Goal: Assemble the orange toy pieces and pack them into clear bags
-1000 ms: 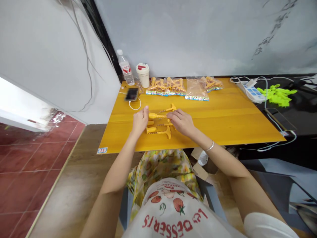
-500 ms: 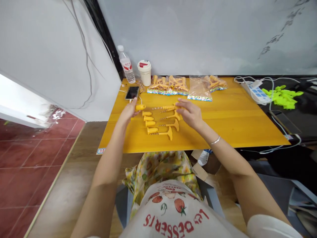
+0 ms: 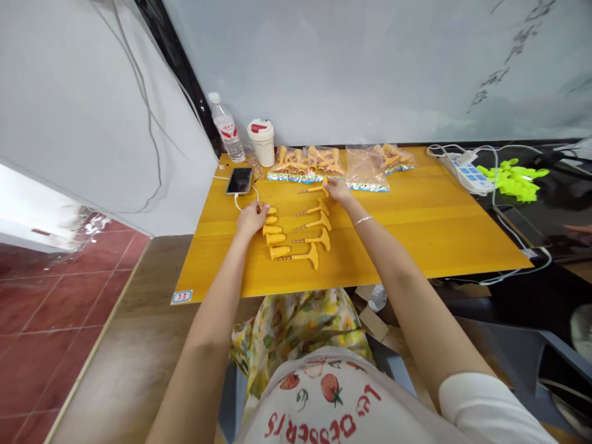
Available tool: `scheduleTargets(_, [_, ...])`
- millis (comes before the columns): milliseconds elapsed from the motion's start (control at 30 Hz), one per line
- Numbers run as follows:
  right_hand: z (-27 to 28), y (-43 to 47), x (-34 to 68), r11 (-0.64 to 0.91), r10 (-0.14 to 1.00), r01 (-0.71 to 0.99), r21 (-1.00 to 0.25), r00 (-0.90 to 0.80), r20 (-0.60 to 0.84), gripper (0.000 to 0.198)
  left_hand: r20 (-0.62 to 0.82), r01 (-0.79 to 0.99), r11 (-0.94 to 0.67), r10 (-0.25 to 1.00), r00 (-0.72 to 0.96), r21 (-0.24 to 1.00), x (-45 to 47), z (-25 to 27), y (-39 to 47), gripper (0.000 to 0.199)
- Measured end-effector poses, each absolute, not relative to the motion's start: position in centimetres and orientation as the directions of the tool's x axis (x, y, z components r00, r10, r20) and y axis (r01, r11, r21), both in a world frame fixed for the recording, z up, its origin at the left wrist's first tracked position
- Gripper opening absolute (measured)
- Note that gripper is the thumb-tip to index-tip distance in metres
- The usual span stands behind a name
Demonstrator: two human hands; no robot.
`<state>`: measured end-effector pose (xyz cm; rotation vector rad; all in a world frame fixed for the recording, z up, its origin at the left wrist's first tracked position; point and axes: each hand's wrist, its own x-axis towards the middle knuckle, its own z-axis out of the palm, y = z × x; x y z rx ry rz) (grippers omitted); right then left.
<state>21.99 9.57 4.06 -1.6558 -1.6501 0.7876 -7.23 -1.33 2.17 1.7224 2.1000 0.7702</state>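
Observation:
My right hand (image 3: 337, 189) pinches the handle of a yellow T-handled corkscrew (image 3: 313, 189), its metal spiral pointing left, near the back of the table. Below it, several more corkscrews (image 3: 319, 239) lie in a column with their spirals to the left. My left hand (image 3: 252, 219) is closed at the left end of a yellow tapered sleeve (image 3: 269, 211), the top one of a column. Other yellow sleeves (image 3: 275, 238) lie below it, to the left of the corkscrews. The spiral of the nearest corkscrew touches or overlaps the lowest sleeve (image 3: 279, 252).
Clear bags of yellow parts (image 3: 327, 161) line the back of the wooden table (image 3: 407, 228). At back left are a water bottle (image 3: 228, 132), a lidded cup (image 3: 262, 143) and a phone (image 3: 239, 180) on a cable. A power strip (image 3: 470, 176) and bright green pieces (image 3: 513, 179) are on the right.
My right hand has moved the top corkscrew back, away from the others. My left hand has brought its sleeve down and right to the top of the sleeve column. The view has shifted slightly.

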Motion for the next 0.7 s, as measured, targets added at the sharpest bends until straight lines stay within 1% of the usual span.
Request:
scheduleTargets(133, [3.5,9.3,20.8,-0.034,0.999,0.723,-0.69,0.011,-0.038,0.038,0.091,0.817,0.122,0.974,-0.209,0.563,-7.4,1.9,-1.3,0.029])
scheduleTargets(233, [3.7,8.5,20.5,-0.005,1.0,0.792,-0.611,-0.007,-0.017,0.047,0.106,0.806,0.096,0.975,-0.194,0.584,-7.3,1.8,-1.4,0.027])
scheduleTargets(300, [4.0,7.7,20.0,0.076,0.997,0.851,-0.519,-0.058,0.051,0.053,0.126,0.797,0.076,0.974,-0.188,0.599,-7.1,1.8,-1.4,0.026])
scheduleTargets(367, [4.3,6.8,19.3,0.194,0.98,0.892,-0.409,-0.16,0.115,0.054,0.17,0.791,0.038,0.969,-0.177,0.61,-6.8,1.8,-1.6,0.025])
scheduleTargets(433, [4.4,5.8,18.3,0.296,0.955,0.898,-0.327,-0.265,0.135,0.053,0.239,0.796,-0.026,0.959,-0.15,0.604,-6.5,2.0,-1.9,0.026])
scheduleTargets(500, [4.4,4.7,17.4,0.344,0.939,0.899,-0.271,-0.325,0.112,0.052,0.306,0.808,-0.098,0.946,-0.106,0.581,-6.3,2.5,-2.5,0.032])
scheduleTargets(567, [4.2,3.7,16.7,0.343,0.939,0.911,-0.227,-0.33,0.097,0.054,0.344,0.816,-0.157,0.937,-0.055,0.556,-6.3,3.1,-3.5,0.042])
scheduleTargets(633, [4.1,2.7,16.3,0.319,0.947,0.926,-0.203,-0.301,0.115,0.057,0.345,0.827,-0.202,0.939,0.011,0.525,-6.3,3.8,-4.8,0.053])
scheduleTargets(700, [4.1,1.9,16.0,0.309,0.947,0.93,-0.198,-0.283,0.149,0.06,0.299,0.851,-0.227,0.95,0.088,0.473,-6.0,4.3,-6.2,0.066])
